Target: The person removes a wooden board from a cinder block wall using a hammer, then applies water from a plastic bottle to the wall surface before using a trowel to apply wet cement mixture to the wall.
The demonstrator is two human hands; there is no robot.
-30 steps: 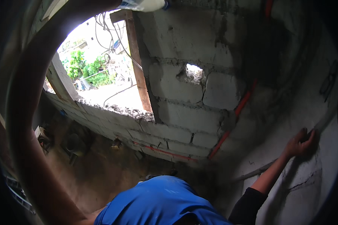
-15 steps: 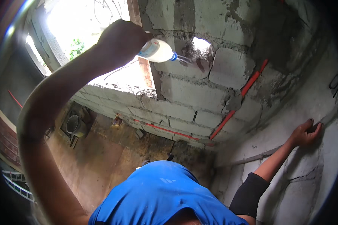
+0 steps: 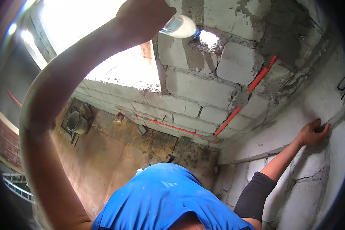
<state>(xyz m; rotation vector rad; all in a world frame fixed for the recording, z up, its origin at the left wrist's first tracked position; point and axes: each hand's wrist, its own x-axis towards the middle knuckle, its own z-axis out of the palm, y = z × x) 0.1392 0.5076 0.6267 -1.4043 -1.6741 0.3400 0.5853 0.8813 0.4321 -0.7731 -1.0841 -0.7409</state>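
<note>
Gripping this plastic bottle (image 3: 183,27) by its left end, my left hand (image 3: 147,17) wrapped round; probably squeezy, maybe slick. Right hand (image 3: 312,133) loosely spread near the right wall (image 3: 262,141).

bottle (image 3: 181,27): whitish, blue cap (image 3: 197,33) | shirt (image 3: 153,195): blue, white slanted stripes | sleeve (image 3: 255,196): black | pipe (image 3: 258,79): red | block wall (image 3: 199,87): pale grey, darker patches | floor (image 3: 103,157): mottled brown

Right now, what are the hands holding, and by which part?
The left hand grips the bottle by the end opposite its blue cap. The right hand seems to hold nothing.
</note>
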